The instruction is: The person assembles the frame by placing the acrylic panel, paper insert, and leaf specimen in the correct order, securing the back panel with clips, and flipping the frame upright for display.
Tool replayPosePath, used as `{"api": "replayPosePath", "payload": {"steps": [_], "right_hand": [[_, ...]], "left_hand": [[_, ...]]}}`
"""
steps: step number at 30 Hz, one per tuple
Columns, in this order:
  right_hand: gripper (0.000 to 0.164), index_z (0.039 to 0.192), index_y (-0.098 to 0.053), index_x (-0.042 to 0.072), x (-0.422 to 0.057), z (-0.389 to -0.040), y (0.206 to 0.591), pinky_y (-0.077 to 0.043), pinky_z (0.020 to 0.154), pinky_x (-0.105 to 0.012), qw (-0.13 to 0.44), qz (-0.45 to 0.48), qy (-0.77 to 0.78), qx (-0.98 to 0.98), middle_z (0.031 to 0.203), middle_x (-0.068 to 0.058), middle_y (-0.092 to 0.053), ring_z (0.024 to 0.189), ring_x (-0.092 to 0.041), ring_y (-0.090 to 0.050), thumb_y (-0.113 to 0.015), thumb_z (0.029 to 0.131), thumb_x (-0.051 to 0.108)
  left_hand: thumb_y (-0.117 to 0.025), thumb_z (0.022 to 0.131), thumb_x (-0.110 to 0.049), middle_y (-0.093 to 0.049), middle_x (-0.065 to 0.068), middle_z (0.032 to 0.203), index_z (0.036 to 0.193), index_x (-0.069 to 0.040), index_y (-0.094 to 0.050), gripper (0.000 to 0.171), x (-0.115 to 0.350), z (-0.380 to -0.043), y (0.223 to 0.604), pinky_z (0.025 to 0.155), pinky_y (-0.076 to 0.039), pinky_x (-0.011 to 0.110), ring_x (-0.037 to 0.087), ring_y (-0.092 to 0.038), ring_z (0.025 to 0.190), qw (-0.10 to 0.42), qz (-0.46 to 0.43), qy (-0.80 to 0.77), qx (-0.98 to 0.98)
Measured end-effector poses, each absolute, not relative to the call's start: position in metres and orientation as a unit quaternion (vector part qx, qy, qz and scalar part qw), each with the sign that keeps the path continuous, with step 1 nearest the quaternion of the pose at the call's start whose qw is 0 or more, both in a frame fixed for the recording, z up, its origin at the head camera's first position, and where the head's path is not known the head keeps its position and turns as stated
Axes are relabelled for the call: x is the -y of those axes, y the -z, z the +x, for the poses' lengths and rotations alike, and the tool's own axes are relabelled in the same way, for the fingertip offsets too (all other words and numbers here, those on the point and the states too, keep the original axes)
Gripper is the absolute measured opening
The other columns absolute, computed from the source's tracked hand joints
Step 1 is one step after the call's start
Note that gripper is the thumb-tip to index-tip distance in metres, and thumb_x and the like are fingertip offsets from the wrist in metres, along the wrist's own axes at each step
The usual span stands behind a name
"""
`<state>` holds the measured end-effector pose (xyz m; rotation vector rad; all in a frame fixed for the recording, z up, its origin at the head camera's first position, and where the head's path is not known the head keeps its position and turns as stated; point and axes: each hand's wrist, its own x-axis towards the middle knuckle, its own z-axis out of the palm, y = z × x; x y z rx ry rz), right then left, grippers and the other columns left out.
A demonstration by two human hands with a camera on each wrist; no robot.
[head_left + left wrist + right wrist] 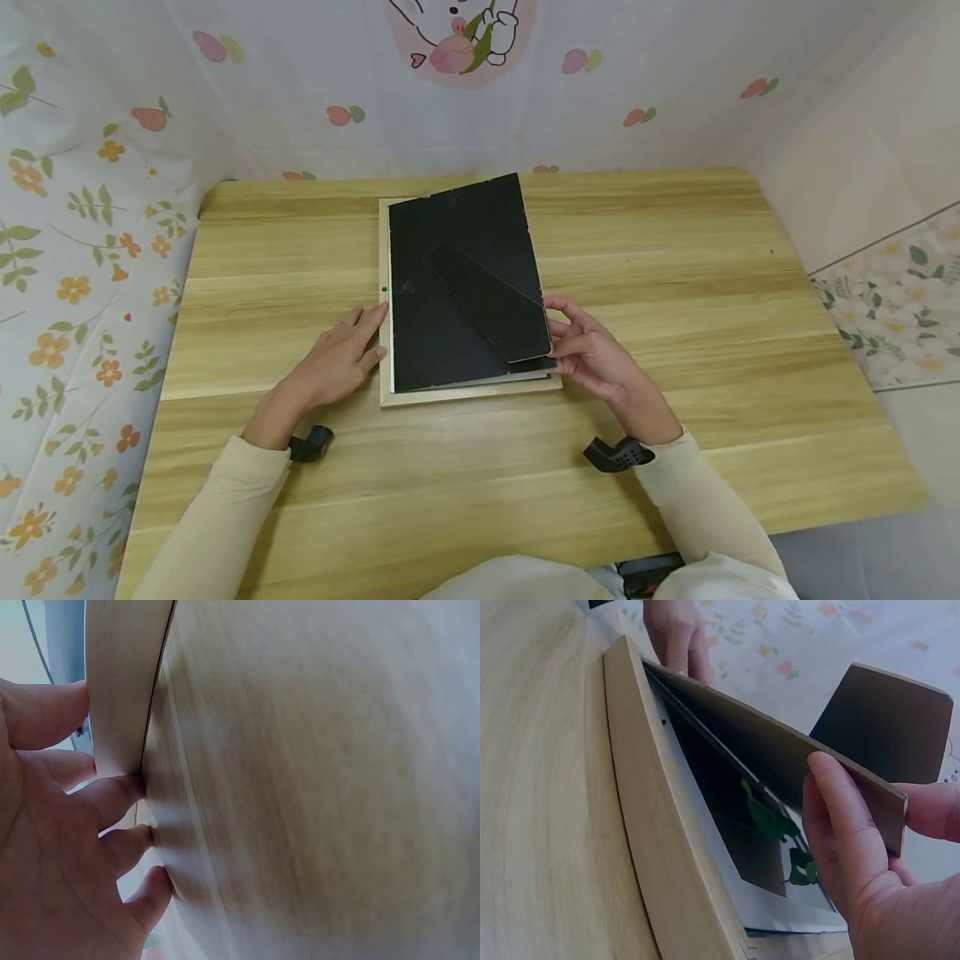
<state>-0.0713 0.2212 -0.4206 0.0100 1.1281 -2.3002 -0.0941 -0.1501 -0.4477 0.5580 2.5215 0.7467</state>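
Observation:
A light wooden picture frame [386,250] lies back side up on the table, its black backing board [457,221] raised along the right side and low at the left. On the board is a black easel leg [495,308], standing out from it in the right wrist view. My right hand [596,354] pinches the board's near right corner between thumb and fingers. My left hand [337,354] rests against the frame's left side with fingers extended. Under the board, the right wrist view shows a white border and green leaf shapes [769,816] inside the frame.
The frame sits on a wood-grain table [712,292]. Behind it hangs a white printed curtain [285,83], and a floral cloth [82,292] hangs at the left. Each wrist wears a black camera mount [618,455].

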Motion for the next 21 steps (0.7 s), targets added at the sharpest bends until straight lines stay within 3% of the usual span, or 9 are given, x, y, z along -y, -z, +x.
{"api": "replayPosePath", "payload": {"steps": [13,21], "right_hand": [[0.061,0.129,-0.037,0.011,-0.2165,-0.0684,0.4207,-0.059,0.070,-0.041,0.280,0.016,0.856,-0.435,0.117,-0.010,-0.060,0.093,-0.023,-0.068,-0.032,0.082,-0.027],[0.061,0.132,-0.037,0.010,-0.2143,-0.0690,0.4144,-0.059,0.071,-0.040,0.269,0.018,0.836,-0.478,0.115,-0.010,-0.062,0.086,-0.023,-0.068,-0.034,0.084,-0.025]], "left_hand": [[-0.040,0.105,-0.030,-0.006,0.022,0.161,0.158,-0.023,-0.003,0.065,0.1502,-0.0941,0.4490,0.112,-0.009,0.068,0.042,-0.004,0.148,0.226,0.205,-0.271,-0.913],[-0.040,0.105,-0.029,-0.006,0.022,0.161,0.158,-0.022,-0.003,0.065,0.1503,-0.0952,0.4466,0.112,-0.008,0.068,0.042,-0.004,0.148,0.228,0.202,-0.268,-0.914]]}}
